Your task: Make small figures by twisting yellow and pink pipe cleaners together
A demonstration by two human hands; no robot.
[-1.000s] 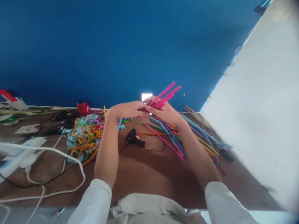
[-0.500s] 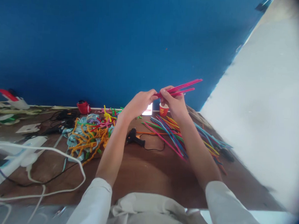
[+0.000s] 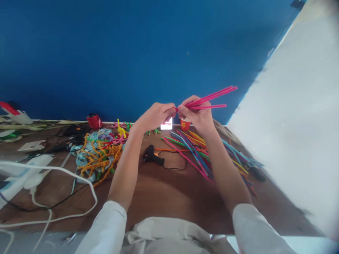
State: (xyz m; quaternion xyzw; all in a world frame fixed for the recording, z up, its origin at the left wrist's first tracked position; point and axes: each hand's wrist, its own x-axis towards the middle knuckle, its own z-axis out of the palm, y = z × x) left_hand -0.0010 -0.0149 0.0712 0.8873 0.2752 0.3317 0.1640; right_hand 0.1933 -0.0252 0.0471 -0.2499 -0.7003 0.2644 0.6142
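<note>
Several pink pipe cleaners (image 3: 216,95) are held up in the air, with their free ends fanning out to the upper right. My right hand (image 3: 196,113) is closed round them near their left ends. Close beside it, my left hand (image 3: 161,115) pinches the short left end of the same pipe cleaners. Only a sliver of pink shows between the two hands, and the fingers hide the rest. Below and behind the hands stand a lit phone screen (image 3: 166,124) and a red paper cup (image 3: 185,124).
A black glue gun (image 3: 154,155) lies mid-table with its cord. Loose coloured pipe cleaners (image 3: 195,154) spread under my right forearm. Bent orange pieces (image 3: 100,157) are heaped at left, near a red pot (image 3: 94,121). A white power strip (image 3: 18,184) and cables occupy the left front.
My hands have drawn slightly apart, and the left wrist has shifted a little left. The pink pipe cleaners' free ends have moved right, and the lower one now lies flatter.
</note>
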